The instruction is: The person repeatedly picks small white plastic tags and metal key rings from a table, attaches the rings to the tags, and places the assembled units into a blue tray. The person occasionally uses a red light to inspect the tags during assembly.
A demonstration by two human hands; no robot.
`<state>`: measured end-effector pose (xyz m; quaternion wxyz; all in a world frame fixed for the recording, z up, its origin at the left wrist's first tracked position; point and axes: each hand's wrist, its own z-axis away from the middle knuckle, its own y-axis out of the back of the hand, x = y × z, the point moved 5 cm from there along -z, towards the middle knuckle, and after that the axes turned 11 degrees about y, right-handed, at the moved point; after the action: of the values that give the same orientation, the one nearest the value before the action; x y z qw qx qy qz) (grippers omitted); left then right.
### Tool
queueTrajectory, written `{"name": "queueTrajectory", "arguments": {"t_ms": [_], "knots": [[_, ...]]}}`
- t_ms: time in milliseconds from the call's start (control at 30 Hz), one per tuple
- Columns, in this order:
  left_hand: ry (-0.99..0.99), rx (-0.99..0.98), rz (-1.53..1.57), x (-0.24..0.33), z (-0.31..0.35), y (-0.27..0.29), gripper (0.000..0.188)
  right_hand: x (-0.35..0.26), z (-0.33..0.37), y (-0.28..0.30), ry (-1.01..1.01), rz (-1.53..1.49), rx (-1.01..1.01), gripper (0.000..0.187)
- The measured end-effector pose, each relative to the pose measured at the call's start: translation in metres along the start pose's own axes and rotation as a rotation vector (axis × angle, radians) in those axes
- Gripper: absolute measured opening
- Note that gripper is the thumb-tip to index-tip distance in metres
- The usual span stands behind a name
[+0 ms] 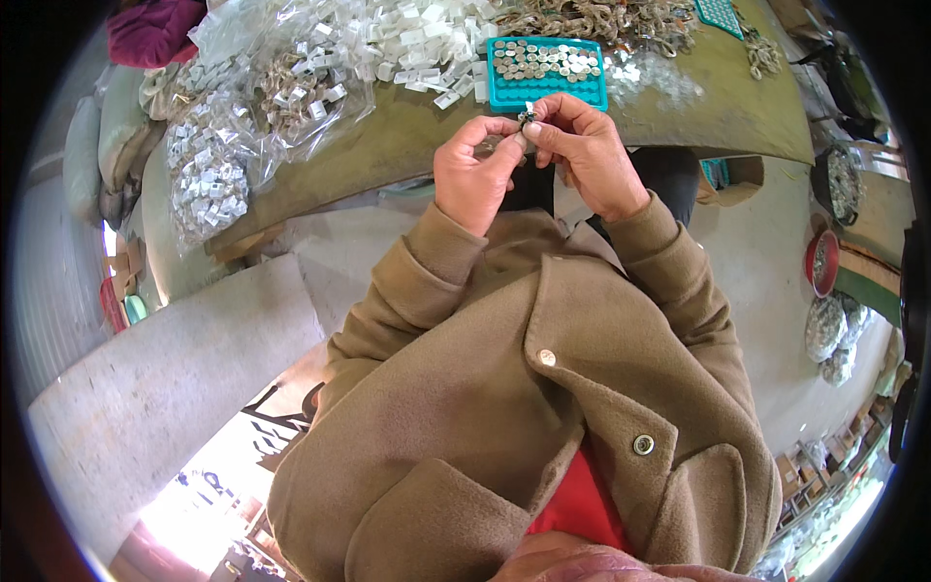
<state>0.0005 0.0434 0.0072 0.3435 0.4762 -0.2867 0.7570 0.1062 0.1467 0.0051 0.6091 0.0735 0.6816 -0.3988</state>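
Observation:
Close together at the table's near edge, my two hands pinch one small dark and whitish part point(528, 116) between thumbs and fingertips. My left hand point(475, 170) grips it from the left, and my right hand point(590, 155) from the right. Its exact kind is too small to make out, and the fingertips cover much of it. Just beyond the hands lies a teal tray point(548, 95) with rows of round silvery pieces point(543, 60) in its pockets; its nearer rows hold none.
White plastic blocks point(427, 44) lie heaped left of the tray, beside clear bags of similar small parts point(208, 189). Brownish cord-like strands point(621, 21) and clear small pieces point(655, 78) lie at the back right. An open cardboard box point(742, 182) stands below the table's right side.

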Motion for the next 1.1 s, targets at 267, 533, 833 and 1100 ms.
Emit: {"name": "queueTrajectory", "arguments": {"t_ms": [267, 533, 833, 1100], "knots": [[-0.098, -0.143, -0.234, 0.001, -0.02, 0.037, 0.021, 0.004, -0.002, 0.002, -0.027, -0.215, 0.055, 0.005], [-0.602, 0.433, -0.985, 0.023, -0.07, 0.097, 0.024, 0.015, -0.005, -0.003, -0.03, -0.103, 0.009, 0.007], [-0.559, 0.379, -0.95, 0.027, -0.061, 0.098, 0.025, 0.018, -0.006, -0.008, -0.105, 0.009, -0.047, 0.007], [0.014, 0.239, -0.211, -0.002, -0.056, 0.107, 0.028, 0.02, -0.016, -0.029, -0.062, 0.044, -0.041, 0.007]]}}
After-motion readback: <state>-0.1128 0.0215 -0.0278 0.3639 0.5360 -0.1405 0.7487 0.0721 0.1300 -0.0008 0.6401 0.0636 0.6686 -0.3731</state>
